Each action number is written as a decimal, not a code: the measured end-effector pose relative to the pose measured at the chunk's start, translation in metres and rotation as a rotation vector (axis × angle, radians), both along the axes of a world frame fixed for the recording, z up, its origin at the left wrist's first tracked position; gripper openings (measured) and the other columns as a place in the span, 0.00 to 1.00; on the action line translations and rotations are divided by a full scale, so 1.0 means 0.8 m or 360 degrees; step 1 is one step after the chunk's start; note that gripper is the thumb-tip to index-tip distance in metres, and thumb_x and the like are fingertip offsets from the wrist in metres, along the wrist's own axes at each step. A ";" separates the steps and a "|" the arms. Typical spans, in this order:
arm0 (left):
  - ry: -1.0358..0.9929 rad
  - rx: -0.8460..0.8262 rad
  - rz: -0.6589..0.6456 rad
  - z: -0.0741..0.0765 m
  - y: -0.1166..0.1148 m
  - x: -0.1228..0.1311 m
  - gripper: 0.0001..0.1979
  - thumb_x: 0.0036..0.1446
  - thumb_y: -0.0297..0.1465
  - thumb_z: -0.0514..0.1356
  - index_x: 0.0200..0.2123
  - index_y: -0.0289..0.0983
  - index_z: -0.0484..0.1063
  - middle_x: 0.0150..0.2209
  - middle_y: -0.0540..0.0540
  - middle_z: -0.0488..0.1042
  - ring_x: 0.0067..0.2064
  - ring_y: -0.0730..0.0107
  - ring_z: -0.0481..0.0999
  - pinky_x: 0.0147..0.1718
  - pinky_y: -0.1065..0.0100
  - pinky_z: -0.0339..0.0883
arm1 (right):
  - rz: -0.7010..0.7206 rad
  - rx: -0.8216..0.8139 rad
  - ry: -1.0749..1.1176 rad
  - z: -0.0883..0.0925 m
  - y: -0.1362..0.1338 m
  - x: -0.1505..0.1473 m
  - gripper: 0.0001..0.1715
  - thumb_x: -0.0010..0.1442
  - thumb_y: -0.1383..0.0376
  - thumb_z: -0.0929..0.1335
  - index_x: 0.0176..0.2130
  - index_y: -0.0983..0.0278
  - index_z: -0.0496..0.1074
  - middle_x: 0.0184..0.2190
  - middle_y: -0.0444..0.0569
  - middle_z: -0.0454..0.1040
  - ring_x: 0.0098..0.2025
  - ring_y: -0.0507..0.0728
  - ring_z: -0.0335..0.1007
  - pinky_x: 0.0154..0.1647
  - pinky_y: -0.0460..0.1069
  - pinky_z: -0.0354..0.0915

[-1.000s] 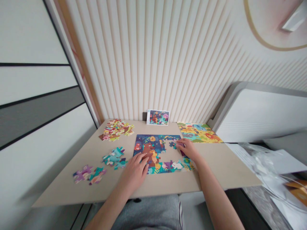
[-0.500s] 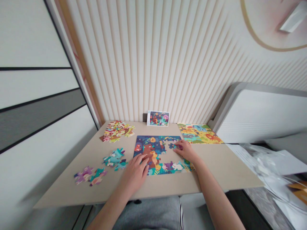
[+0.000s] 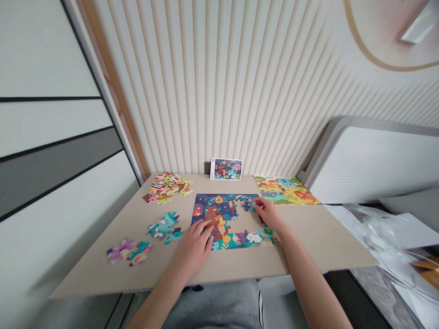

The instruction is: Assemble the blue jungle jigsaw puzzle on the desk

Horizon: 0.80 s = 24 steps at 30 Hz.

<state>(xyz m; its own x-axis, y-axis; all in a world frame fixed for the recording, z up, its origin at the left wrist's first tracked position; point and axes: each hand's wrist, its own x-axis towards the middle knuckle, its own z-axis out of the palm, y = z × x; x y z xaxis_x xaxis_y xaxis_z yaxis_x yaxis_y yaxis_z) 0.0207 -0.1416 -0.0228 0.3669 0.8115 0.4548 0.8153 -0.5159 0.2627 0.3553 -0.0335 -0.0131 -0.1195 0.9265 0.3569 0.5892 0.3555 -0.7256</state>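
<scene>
A dark blue jigsaw puzzle, partly assembled with a gap at its centre right, lies on the table. My left hand rests with its fingers spread on the puzzle's lower left part, holding nothing. At the upper right of the gap, my right hand has its fingers pinched on a small blue puzzle piece. The fingertips cover part of that piece and the puzzle's right edge.
Turquoise pieces and purple pieces lie on the table at the left. Mixed pieces are heaped at the back left. Behind stand a picture card and, flat at the right, a yellow-green puzzle.
My right hand has moved slightly up and away from me, and the blue piece has turned and shifted towards the puzzle's top edge. My left hand stays in place.
</scene>
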 end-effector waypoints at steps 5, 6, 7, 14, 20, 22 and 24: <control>0.0016 -0.0004 0.0001 0.002 0.000 0.000 0.17 0.69 0.32 0.53 0.58 0.41 0.72 0.59 0.41 0.71 0.60 0.53 0.70 0.60 0.48 0.67 | -0.0450 0.0176 0.0513 0.002 0.015 0.023 0.25 0.58 0.47 0.70 0.44 0.63 0.74 0.32 0.49 0.76 0.33 0.57 0.73 0.37 0.53 0.71; 0.0025 -0.0013 0.0004 0.002 -0.001 0.000 0.17 0.69 0.32 0.53 0.58 0.41 0.72 0.59 0.41 0.71 0.60 0.53 0.69 0.60 0.48 0.67 | -0.0496 0.0170 0.0611 0.002 0.017 0.027 0.26 0.56 0.46 0.71 0.44 0.63 0.73 0.32 0.49 0.76 0.33 0.58 0.74 0.37 0.53 0.72; 0.0032 -0.0022 0.0009 0.003 -0.001 0.000 0.18 0.69 0.33 0.53 0.58 0.41 0.72 0.59 0.42 0.71 0.61 0.53 0.69 0.60 0.48 0.67 | -0.0527 0.0157 0.0686 0.002 0.018 0.031 0.27 0.54 0.46 0.72 0.45 0.63 0.72 0.32 0.48 0.75 0.33 0.58 0.75 0.36 0.53 0.73; 0.0033 -0.0034 0.0016 0.001 -0.001 0.000 0.18 0.69 0.33 0.53 0.58 0.41 0.72 0.59 0.42 0.71 0.61 0.53 0.69 0.60 0.48 0.67 | -0.0455 -0.0078 0.0596 -0.001 0.014 0.029 0.34 0.53 0.56 0.71 0.58 0.61 0.70 0.33 0.45 0.75 0.32 0.58 0.78 0.32 0.52 0.74; 0.0015 -0.0018 0.0007 0.000 0.001 -0.001 0.18 0.69 0.33 0.53 0.58 0.41 0.72 0.59 0.42 0.71 0.60 0.53 0.69 0.60 0.49 0.67 | -0.0303 -0.0162 0.0246 -0.009 0.013 0.020 0.28 0.53 0.59 0.70 0.53 0.63 0.76 0.32 0.47 0.77 0.31 0.57 0.75 0.33 0.52 0.73; 0.0021 -0.0016 0.0007 -0.001 0.000 0.000 0.18 0.69 0.32 0.53 0.58 0.41 0.72 0.59 0.42 0.71 0.60 0.53 0.69 0.60 0.49 0.67 | -0.0252 -0.0154 0.0178 -0.012 0.013 0.018 0.27 0.55 0.58 0.70 0.53 0.64 0.75 0.31 0.46 0.78 0.32 0.58 0.76 0.35 0.53 0.73; 0.0035 -0.0022 0.0011 -0.001 0.000 0.000 0.17 0.69 0.33 0.52 0.58 0.41 0.72 0.59 0.42 0.71 0.60 0.53 0.69 0.60 0.49 0.67 | -0.0218 -0.0110 0.0067 -0.014 0.012 0.016 0.26 0.56 0.57 0.71 0.52 0.63 0.76 0.33 0.48 0.79 0.35 0.59 0.76 0.39 0.54 0.72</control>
